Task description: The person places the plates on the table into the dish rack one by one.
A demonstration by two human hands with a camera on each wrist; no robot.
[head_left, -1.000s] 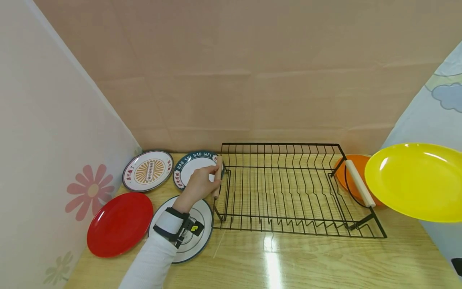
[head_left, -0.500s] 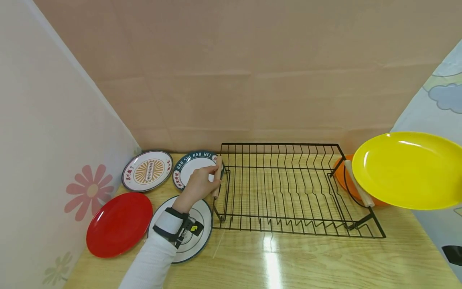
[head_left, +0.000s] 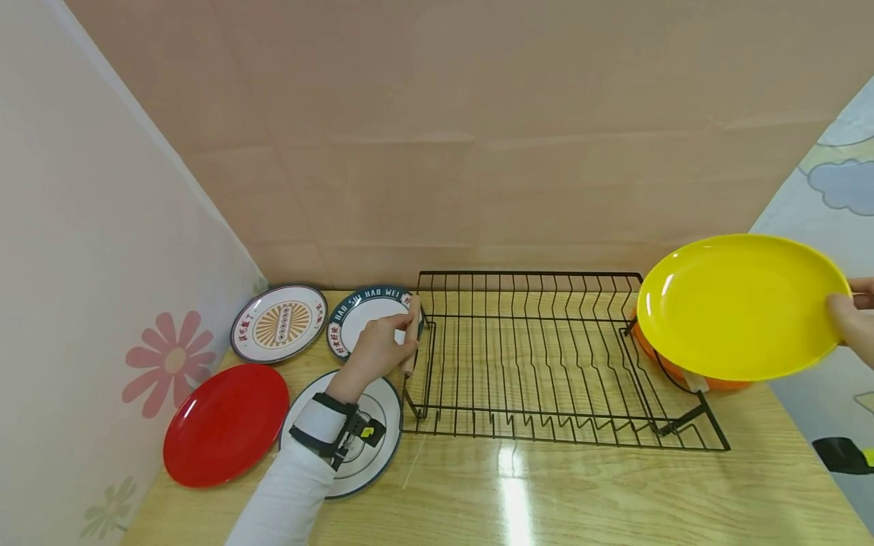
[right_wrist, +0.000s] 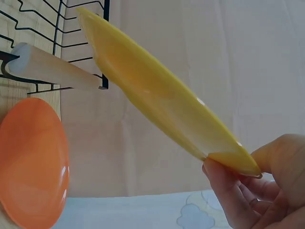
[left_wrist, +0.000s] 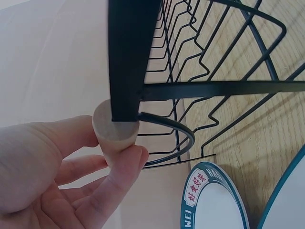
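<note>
Head view showed the left hand (head_left: 378, 350) curled round the wooden handle (head_left: 412, 334) at the left end of the black wire dish rack (head_left: 546, 364), thumb and fingers pinching the dowel, as the left wrist view confirmed. The right hand (head_left: 850, 318) gripped the yellow plate (head_left: 740, 305) by its right rim, thumb on top and fingers beneath, holding it in the air, tilted, above the rack's right end and over the orange plate (head_left: 717, 383) lying on the wooden table (head_left: 546, 493). To the left of the rack lay a red plate (head_left: 225, 423), a sunburst-patterned plate (head_left: 278, 322), a blue-rimmed lettered plate (head_left: 362, 311) and, under the left forearm, what looked like another white, dark-rimmed plate (head_left: 382, 440), though the sleeve hid most of it.
</note>
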